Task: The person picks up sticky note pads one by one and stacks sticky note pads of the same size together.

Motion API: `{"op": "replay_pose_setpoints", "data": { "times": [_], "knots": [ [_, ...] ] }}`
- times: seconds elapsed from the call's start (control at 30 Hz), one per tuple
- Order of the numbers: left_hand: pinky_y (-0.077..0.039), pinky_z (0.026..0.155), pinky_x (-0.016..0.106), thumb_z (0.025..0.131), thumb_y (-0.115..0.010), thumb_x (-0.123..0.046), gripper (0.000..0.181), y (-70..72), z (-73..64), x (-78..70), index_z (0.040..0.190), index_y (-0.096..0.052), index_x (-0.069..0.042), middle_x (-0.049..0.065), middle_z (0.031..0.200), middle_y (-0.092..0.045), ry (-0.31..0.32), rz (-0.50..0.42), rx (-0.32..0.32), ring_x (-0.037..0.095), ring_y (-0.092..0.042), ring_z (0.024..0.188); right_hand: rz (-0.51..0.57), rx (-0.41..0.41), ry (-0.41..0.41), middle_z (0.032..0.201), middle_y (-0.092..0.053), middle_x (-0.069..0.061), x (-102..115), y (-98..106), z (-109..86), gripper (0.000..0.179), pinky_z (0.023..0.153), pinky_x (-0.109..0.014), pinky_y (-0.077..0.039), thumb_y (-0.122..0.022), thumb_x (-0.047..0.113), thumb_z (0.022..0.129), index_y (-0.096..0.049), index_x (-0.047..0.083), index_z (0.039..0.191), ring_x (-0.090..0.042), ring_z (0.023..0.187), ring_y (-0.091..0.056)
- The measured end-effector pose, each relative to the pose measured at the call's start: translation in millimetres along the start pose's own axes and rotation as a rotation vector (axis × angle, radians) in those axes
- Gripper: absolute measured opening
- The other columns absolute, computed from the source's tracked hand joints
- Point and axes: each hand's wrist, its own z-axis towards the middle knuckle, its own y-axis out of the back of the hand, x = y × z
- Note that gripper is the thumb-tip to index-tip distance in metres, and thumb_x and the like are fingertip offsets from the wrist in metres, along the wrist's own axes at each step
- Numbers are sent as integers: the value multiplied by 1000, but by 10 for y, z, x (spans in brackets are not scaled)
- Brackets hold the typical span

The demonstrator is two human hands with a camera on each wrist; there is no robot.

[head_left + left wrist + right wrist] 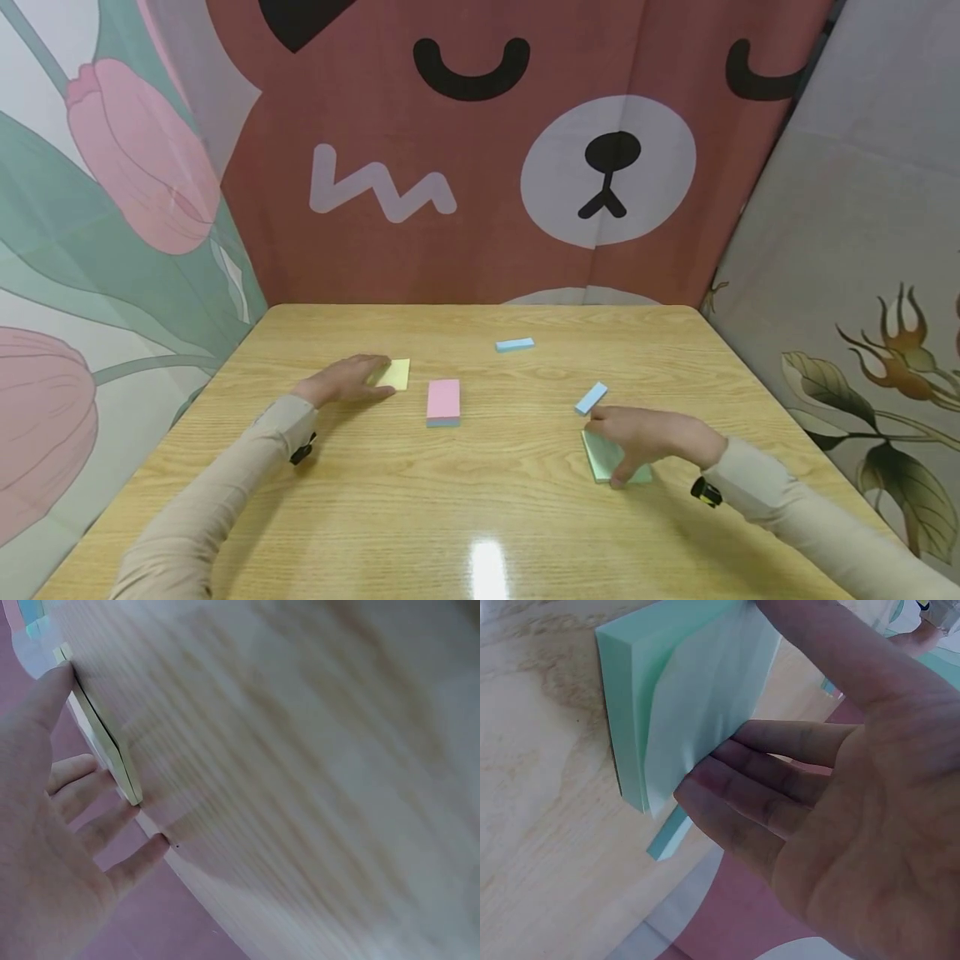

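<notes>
At the left of the table, my left hand (345,380) grips a yellow sticky note pad (397,375) between thumb and fingers. The left wrist view shows the thin pad (105,735) edge on, thumb at one end and fingertips at the other. My right hand (648,432) spans a green sticky note pad (602,458) on the right side, thumb at its near edge, fingers at the far one. In the right wrist view the top sheet (705,697) of this thicker pad bows up from the stack. The hand covers part of the pad in the head view.
Between the hands lies a pink pad (443,398) with a blue layer beneath. One narrow light blue pad (591,398) lies just beyond the right hand; another narrow blue pad (514,345) is farther back. Printed curtains (480,250) enclose the wooden table (390,517) behind and at the sides.
</notes>
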Motion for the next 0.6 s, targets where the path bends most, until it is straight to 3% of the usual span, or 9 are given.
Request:
{"op": "replay_pose_setpoints", "data": {
  "times": [0.4,0.6],
  "knots": [
    [-29,111,55,98,-62,-41,72,12,41,19,143,-41,11,30,143,-44,-48,-23,-8,45,-41,133,-10,6,-8,119,-52,-7,-3,-32,38,79,81,-35,-49,-92,35,68,-56,-3,128,-14,94,-51],
    [-29,111,55,97,-63,-40,72,11,34,26,142,-42,12,30,143,-45,-35,-25,-5,46,-40,133,-19,0,-14,122,-52,-10,1,-52,55,83,83,-37,-49,-92,36,67,-55,-5,130,-17,98,-51]
  ]
}}
